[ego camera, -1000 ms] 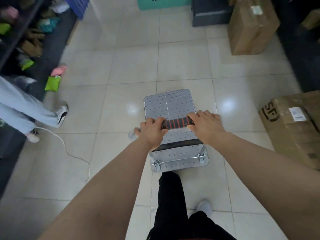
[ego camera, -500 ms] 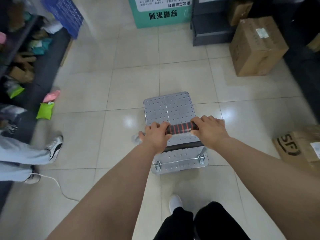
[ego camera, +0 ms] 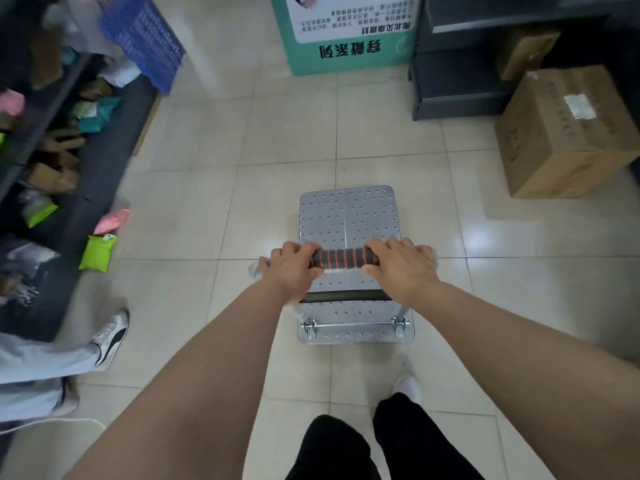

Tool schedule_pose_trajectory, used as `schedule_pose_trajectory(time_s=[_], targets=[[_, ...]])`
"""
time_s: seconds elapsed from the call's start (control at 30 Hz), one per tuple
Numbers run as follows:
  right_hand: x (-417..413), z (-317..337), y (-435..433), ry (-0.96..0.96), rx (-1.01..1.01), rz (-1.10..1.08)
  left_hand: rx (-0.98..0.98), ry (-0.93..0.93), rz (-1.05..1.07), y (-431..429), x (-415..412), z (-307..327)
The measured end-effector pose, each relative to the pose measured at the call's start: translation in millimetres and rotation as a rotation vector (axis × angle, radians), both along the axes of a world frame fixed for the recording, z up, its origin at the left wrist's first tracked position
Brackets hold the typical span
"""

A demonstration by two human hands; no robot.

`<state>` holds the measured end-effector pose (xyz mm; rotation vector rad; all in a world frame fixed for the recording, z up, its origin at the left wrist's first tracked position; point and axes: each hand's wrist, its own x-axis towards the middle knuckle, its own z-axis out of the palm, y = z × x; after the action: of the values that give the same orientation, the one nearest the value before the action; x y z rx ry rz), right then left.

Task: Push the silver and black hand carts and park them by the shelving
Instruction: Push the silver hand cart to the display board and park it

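Silver hand cart point(ego camera: 349, 223), on tiled floor point(ego camera: 214, 174), centre aisle.
Left hand point(ego camera: 294, 268) and right hand point(ego camera: 400, 266) both clenched on black-and-red handle point(ego camera: 341, 258); shelving point(ego camera: 45, 157) at 9 o'clock, cardboard box point(ego camera: 561, 133) at 2 o'clock.

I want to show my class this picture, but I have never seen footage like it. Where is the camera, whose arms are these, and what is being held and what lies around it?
The camera sits on a person's head and looks forward and down, so the two bare arms reaching into view belong to the wearer. There is no machine here. The left hand and right hand are both closed around the black and red grip of a silver hand cart, whose dotted flat deck carries nothing. It stands on a pale tiled floor. Dark shelving with small packets runs along the left, with a green packet on the floor beside it. A cardboard box stands to the right, and a green sign ahead. Another person's leg and shoe show at the lower left.
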<state>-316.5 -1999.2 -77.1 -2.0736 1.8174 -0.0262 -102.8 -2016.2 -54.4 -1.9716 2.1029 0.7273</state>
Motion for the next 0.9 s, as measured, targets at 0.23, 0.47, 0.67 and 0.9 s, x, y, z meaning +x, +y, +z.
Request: schedule_pose_trajectory(time_s=[0.23,0.47,0.67,0.9], targets=[[-11.7,-3.2,-120.3,0.0,-0.008,-0.043,-0.008,0.069,-0.023,-120.8,-10.9,-3.2],[-10.2,1.3,-239.5,0.026,0.008,-0.112,-0.033,0.077,-0.095,-246.4,-11.4,-6.5],[1.6,4.4,-339.4,0.0,0.006,-0.187,-0.023,0.046,-0.132,-355.0,-7.3,-7.1],[-7.2,-0.8,-444.9,-0.042,-0.018,-0.16,-0.041,0.016,-0.093,-457.8,-15.0,-8.3]])
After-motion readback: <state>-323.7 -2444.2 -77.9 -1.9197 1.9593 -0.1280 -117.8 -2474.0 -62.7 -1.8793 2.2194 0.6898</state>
